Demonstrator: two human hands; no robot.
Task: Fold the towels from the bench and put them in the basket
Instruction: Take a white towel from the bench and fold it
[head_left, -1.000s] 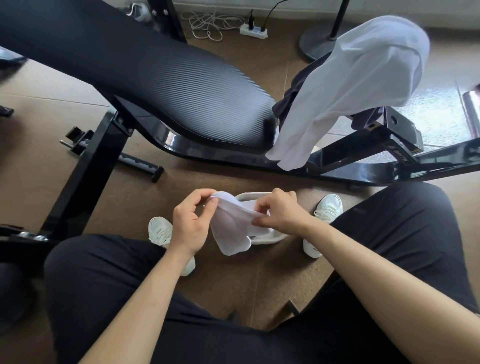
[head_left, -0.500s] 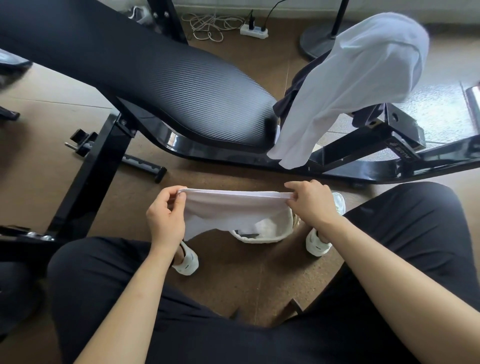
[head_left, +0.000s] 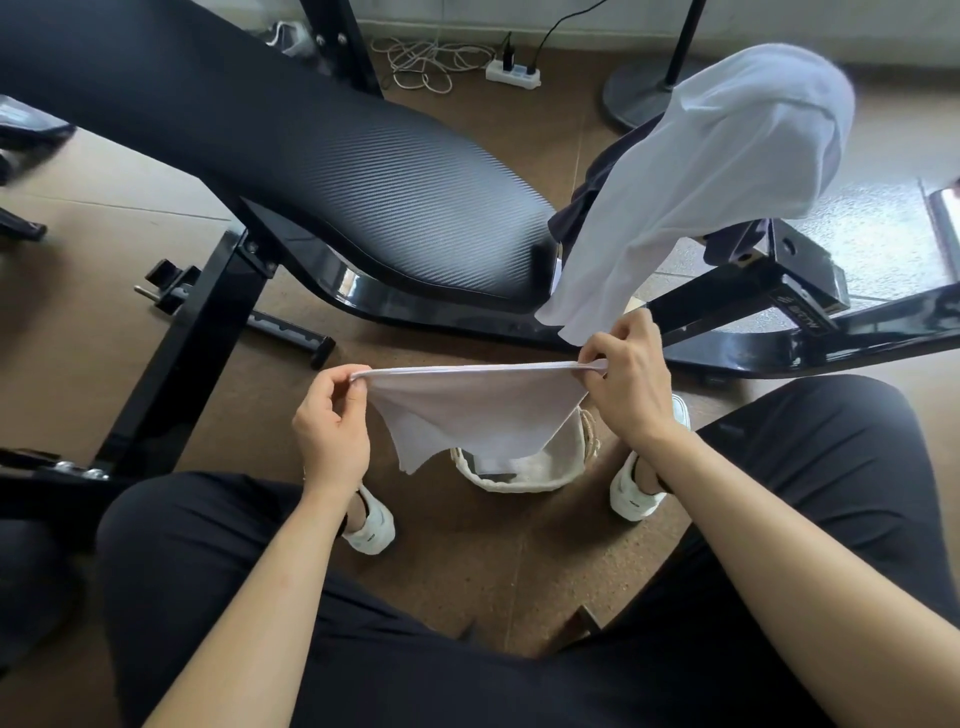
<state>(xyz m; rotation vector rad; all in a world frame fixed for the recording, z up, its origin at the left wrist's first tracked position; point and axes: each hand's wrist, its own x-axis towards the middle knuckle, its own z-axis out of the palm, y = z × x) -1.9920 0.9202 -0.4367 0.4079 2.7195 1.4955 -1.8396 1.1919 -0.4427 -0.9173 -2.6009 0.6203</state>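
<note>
Head view: a seated person holds a small white towel (head_left: 478, 415) taut, long axis running left to right, left hand (head_left: 332, 426) and right hand (head_left: 628, 384) each with a pinching grip on an upper corner. The woven basket (head_left: 519, 486) sits on the floor (head_left: 467, 571) beneath the hanging cloth, slightly nearer the right hand; folding appears unfinished.

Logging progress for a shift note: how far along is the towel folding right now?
Done: unclear; the basket is partly hidden, so I cannot tell whether a folded towel lies inside. In hand: the left hand and right hand pinch a white towel stretched above the basket, its folding not finished. Left: a second white towel and a dark cloth hang on the bench.
</note>
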